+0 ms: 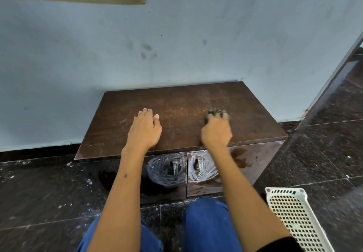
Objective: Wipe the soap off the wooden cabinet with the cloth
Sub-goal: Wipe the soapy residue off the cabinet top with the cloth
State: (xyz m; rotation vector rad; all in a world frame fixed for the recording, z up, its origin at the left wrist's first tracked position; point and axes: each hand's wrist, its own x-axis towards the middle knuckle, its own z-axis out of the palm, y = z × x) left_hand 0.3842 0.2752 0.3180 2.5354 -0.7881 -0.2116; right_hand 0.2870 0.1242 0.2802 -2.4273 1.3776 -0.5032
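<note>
Bare forearms; blue trousers (208, 226); black sleeve edge (279, 245).

The right hand (216, 132) is motion-blurred, and its grip covers most of the dark cloth (216, 112). Below the grip, both forearms hide parts of the cabinet doors (167, 175). The white basket (292, 214) is cut off at the bottom edge.
</note>
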